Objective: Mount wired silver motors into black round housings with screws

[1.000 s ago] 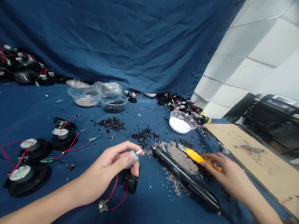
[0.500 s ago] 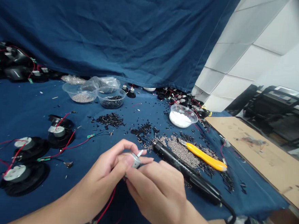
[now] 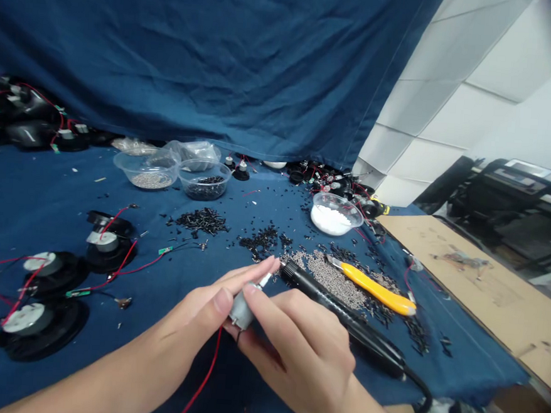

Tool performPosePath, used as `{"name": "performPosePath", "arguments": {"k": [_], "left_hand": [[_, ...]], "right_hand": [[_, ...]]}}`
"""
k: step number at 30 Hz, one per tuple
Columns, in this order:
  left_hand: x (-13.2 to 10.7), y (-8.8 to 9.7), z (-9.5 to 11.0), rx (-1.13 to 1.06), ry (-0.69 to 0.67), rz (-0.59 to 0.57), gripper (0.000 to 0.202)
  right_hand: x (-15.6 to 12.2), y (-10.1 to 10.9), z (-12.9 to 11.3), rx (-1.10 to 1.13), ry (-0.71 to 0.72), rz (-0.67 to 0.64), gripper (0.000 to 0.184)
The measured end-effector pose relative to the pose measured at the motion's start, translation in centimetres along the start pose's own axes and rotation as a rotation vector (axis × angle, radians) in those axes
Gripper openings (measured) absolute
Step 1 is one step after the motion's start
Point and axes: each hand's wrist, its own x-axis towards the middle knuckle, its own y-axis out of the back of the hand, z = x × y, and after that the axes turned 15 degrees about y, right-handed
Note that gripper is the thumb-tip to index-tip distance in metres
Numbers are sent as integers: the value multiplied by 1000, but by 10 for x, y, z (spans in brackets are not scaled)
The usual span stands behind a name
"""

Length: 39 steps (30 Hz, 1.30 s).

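Observation:
A small silver electric motor [image 3: 241, 311] with a white piece on its shaft and a red wire [image 3: 207, 375] hanging below is between my hands. The thumb and fingers of my right hand [image 3: 300, 353] are closed around it. My left hand [image 3: 185, 326] lies along its left side with fingers stretched forward and the thumb by the casing; whether the palm bears on the motor is hidden. Just beyond my right hand lies a black electric screwdriver [image 3: 343, 315] with a cord. A yellow utility knife [image 3: 376, 289] rests on a heap of small metal screws [image 3: 336, 280].
On the left sit black round housings with motors [image 3: 43, 322] and red wires. Clear bowls hold screws [image 3: 149, 181], black parts [image 3: 205, 190] and white pieces [image 3: 330, 220]. Loose black pieces [image 3: 203, 220] lie mid-table. A cardboard sheet [image 3: 478, 277] is at the right.
My left fingers have straightened from their curl around the motor. My right fingers have moved up onto it, and the motor has tilted, showing more of its casing.

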Motion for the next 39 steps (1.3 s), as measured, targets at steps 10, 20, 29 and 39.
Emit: {"name": "performPosePath", "arguments": {"k": [10, 20, 29, 39], "left_hand": [[5, 10, -5, 108, 90, -116, 49], [18, 24, -7, 417, -40, -68, 40], [28, 25, -20, 890, -85, -33, 49], [30, 31, -12, 835, -23, 16, 44]], "right_hand": [[-11, 2, 10, -4, 13, -44, 24], [3, -5, 34, -20, -66, 98, 37], [22, -13, 38, 218, -121, 211, 36], [7, -17, 31, 502, -389, 198, 28]]}}
